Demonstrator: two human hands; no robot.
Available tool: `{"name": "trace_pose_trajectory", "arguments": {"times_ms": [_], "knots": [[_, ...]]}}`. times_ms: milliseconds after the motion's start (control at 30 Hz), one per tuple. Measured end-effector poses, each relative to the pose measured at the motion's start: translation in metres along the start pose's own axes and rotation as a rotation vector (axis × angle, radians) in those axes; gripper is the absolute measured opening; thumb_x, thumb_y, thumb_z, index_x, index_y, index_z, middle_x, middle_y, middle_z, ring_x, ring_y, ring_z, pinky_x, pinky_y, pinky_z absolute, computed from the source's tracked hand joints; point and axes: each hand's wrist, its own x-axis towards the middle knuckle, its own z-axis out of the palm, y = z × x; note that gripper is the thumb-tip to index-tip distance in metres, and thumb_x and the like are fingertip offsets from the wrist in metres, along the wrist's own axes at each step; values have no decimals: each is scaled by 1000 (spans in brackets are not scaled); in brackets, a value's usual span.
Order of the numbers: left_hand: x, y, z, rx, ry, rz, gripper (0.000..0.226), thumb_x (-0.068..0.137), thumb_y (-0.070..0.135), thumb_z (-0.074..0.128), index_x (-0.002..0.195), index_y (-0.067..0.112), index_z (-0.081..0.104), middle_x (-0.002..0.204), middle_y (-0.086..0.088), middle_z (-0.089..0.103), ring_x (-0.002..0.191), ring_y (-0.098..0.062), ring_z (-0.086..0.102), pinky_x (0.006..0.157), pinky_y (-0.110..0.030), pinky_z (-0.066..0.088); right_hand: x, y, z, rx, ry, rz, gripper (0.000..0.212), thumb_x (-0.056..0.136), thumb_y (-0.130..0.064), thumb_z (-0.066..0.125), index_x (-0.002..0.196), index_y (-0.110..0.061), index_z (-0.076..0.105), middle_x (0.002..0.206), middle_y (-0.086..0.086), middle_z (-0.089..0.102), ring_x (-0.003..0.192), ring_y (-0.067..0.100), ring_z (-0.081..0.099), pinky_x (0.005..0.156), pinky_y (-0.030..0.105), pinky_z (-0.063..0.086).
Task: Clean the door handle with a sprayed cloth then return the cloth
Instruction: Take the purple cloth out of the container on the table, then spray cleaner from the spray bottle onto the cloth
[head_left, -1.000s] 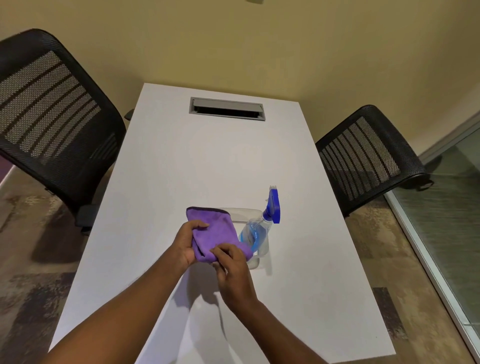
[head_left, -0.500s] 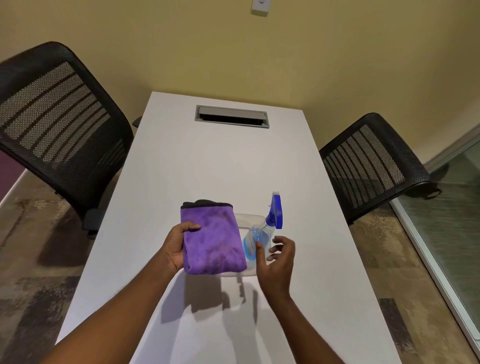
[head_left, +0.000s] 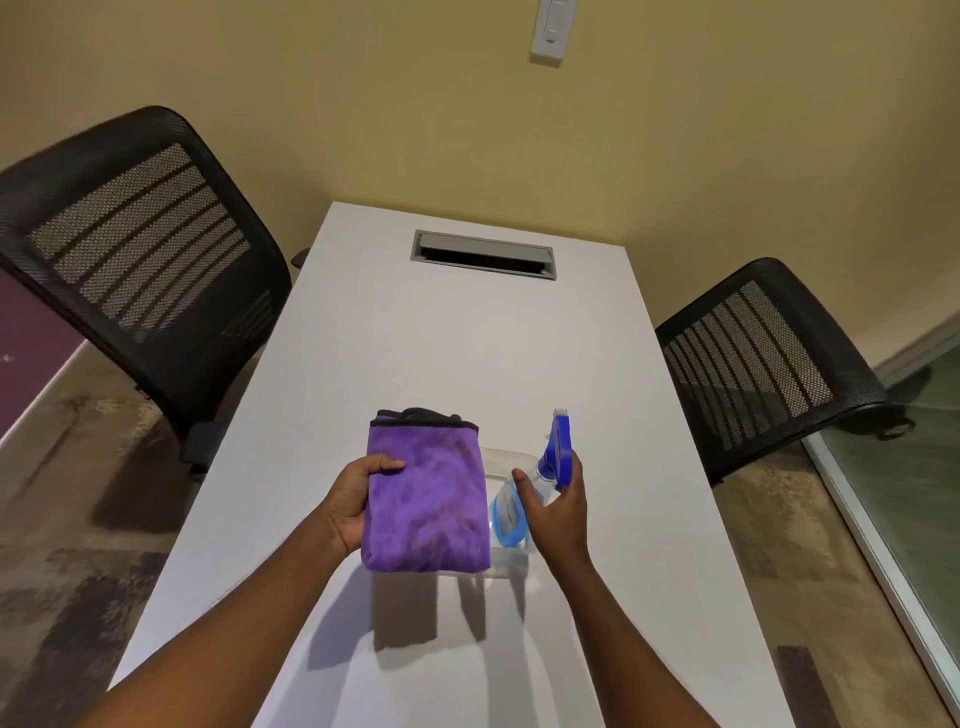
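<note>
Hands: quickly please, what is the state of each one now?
Left hand: holds the folded purple cloth.
Right hand: curled round the neck of the spray bottle.

White table (head_left: 467, 353) between 2 black mesh chairs (head_left: 135, 249) (head_left: 763, 358).

Left hand (head_left: 349, 506), right hand (head_left: 560, 514), fingers curled.
</note>
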Motion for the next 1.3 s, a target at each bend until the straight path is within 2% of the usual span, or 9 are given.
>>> {"name": "trace_pose_trajectory", "arguments": {"times_ms": [233, 467, 533, 667, 833, 933, 1067, 1167, 1300], "knots": [[-1, 4, -2, -30, 29, 26, 48, 61, 15, 71, 109, 10, 64, 99, -17, 69, 87, -38, 68, 84, -46, 55, 10, 7, 7, 73, -16, 66, 60, 89, -17, 69, 140, -10, 37, 132, 13, 55, 121, 28, 56, 100, 46, 52], [-3, 5, -2, -45, 31, 50, 33, 63, 14, 71, 95, 10, 74, 98, -16, 70, 86, -37, 68, 83, -46, 55, 15, 3, 5, 115, 4, 3, 59, 90, -15, 67, 140, -10, 39, 123, 15, 60, 110, 28, 62, 94, 49, 56], [-4, 6, -1, -48, 36, 52, 34, 63, 14, 71, 97, 10, 73, 98, -16, 69, 86, -37, 68, 83, -46, 55, 19, 2, 3, 123, -12, -8, 63, 88, -17, 69, 143, -13, 38, 128, 15, 58, 113, 28, 61, 95, 47, 55], [-8, 11, 2, -31, 68, 59, 45, 64, 14, 68, 108, 9, 66, 105, -16, 66, 94, -38, 63, 93, -49, 48, 33, 3, 0, 179, -74, 97, 62, 90, -22, 68, 144, -15, 38, 134, 18, 56, 122, 33, 56, 103, 52, 49], [-11, 13, 4, -42, 40, 63, 33, 65, 14, 68, 97, 9, 74, 100, -16, 69, 87, -37, 68, 84, -46, 54, 33, -2, -3, 194, -98, 26, 53, 91, -23, 66, 138, -27, 42, 134, 6, 55, 120, 28, 57, 102, 46, 50], [-13, 15, 5, -49, 36, 74, 36, 64, 14, 68, 99, 10, 71, 98, -16, 70, 85, -36, 68, 83, -45, 55, 31, -18, -6, 213, -84, -43, 50, 91, -20, 66, 134, -32, 43, 130, -3, 56, 114, 25, 60, 98, 43, 52], [-14, 15, 5, -46, 37, 86, 42, 65, 14, 67, 108, 10, 66, 100, -16, 69, 87, -36, 68, 84, -46, 54, 25, -47, -19, 233, -128, -150, 46, 86, -29, 65, 129, -31, 47, 125, 11, 59, 107, 27, 63, 87, 28, 55], [-14, 15, 5, -50, 40, 95, 42, 66, 15, 66, 108, 10, 65, 98, -16, 69, 86, -36, 68, 83, -45, 55, 21, -71, -34, 197, -206, -236, 50, 86, -37, 66, 130, -18, 48, 110, 17, 62, 97, 21, 67, 79, 19, 56], [-14, 15, 8, -59, 25, 105, 41, 68, 15, 64, 108, 9, 65, 100, -17, 69, 87, -37, 67, 84, -46, 54, 18, -102, -44, 97, -343, -308, 28, 86, -44, 64, 110, -30, 57, 72, -2, 66, 69, 6, 66, 68, 12, 51]]}}
